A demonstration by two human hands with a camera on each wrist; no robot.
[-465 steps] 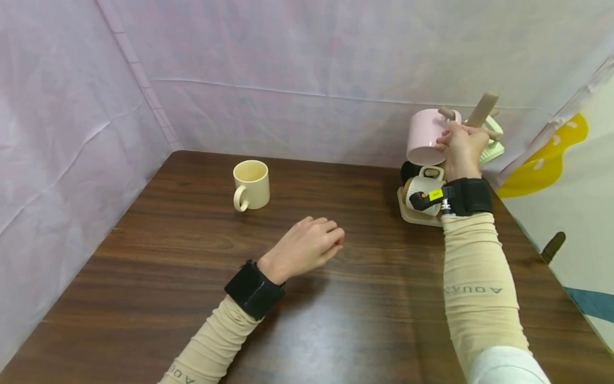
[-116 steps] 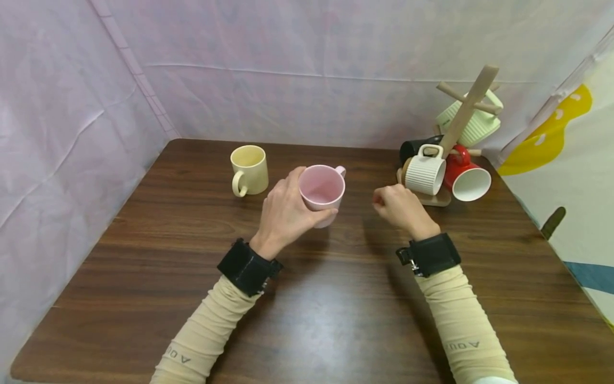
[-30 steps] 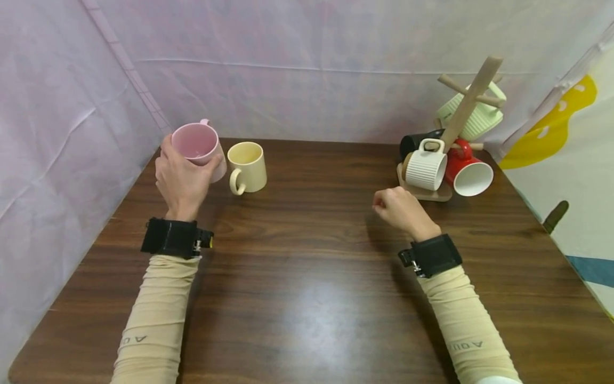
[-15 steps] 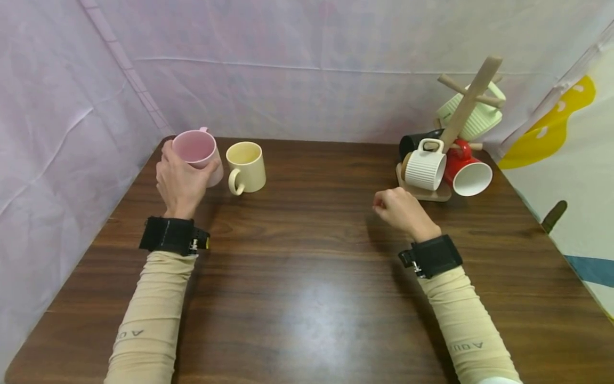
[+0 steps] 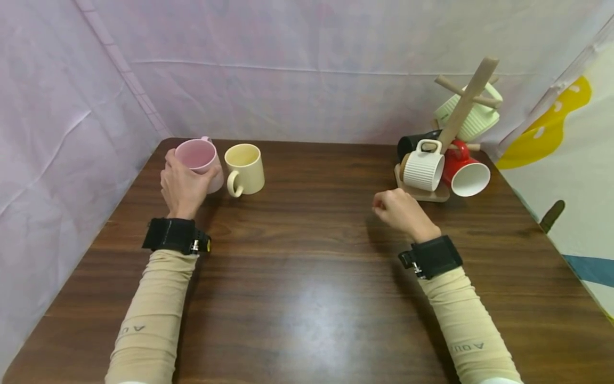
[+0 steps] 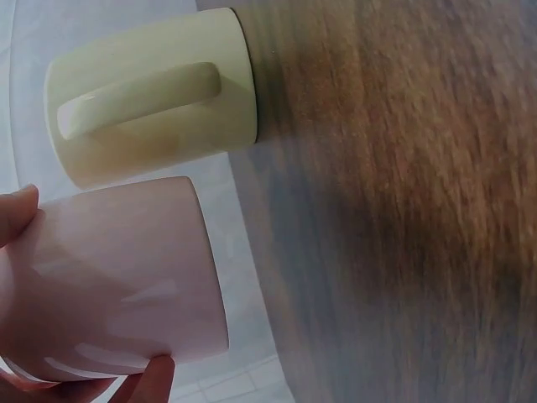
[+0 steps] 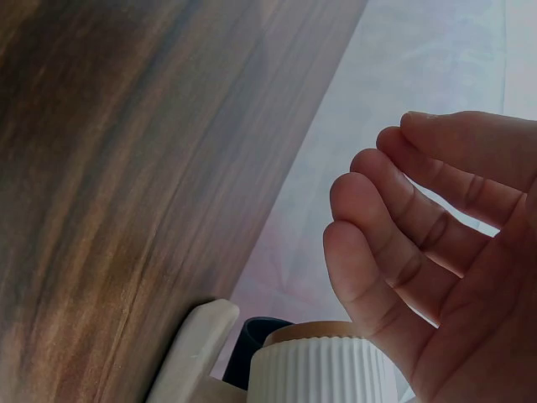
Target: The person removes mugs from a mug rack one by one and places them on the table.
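"Head view first: what do we find in the left hand?"

"We see it grasping the pink mug from the near side, the thumb bent along the flank that faces the yellow mug and the fingers curled round the other flank. They are parted by about the width of the mug's body, and the handle, on the far side, is left free."

"And where does that put the pink mug?"

"Mouth up, near the far left corner of the worktop, just beside the yellow mug, which stands upright with its handle toward us. From the left wrist we make out a strip of pale curtain between the pink mug's base and the worktop's edge, so we take it to be held slightly above the surface."

"What can we say of the right hand?"

"Its fingers are released, bent in a loose curl, with the thumb near the index fingertip. We have it in front of the wooden mug rack, nearest to the white ribbed mug."

"Which others do we count on the rack?"

"A red mug, a black mug, partly hidden, and a pale green mug higher up."
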